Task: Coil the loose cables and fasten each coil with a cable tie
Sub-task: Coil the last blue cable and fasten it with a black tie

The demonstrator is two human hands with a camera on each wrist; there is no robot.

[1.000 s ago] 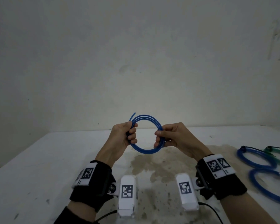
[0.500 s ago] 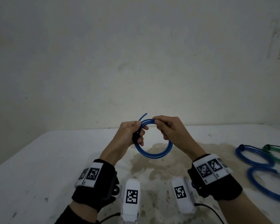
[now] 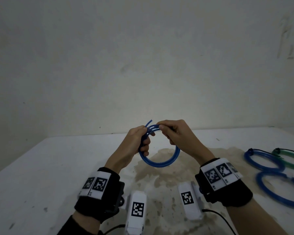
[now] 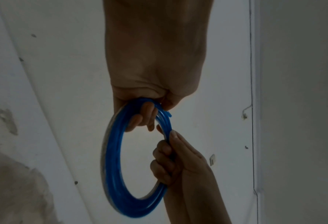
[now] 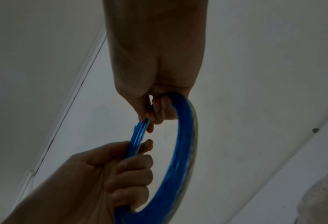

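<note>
A blue cable coil (image 3: 161,162) (image 4: 113,174) (image 5: 184,151) of several turns is held in the air above the white table (image 3: 49,167). My left hand (image 3: 139,141) (image 4: 145,115) grips the coil's left side with curled fingers. My right hand (image 3: 170,133) (image 5: 155,112) holds the top right of the coil, thumb and fingers pinching the strands close to the left hand. A loose cable end (image 3: 148,122) sticks up between the two hands. No cable tie is visible on this coil.
At the table's right lie two blue coils (image 3: 261,160) (image 3: 278,189) and a green coil (image 3: 290,159). A brownish stain (image 3: 159,175) covers the table's middle. A plain wall (image 3: 143,65) stands behind.
My right hand slid from the coil's right side up to its top, next to the left hand. Both hands and the coil shifted slightly right.
</note>
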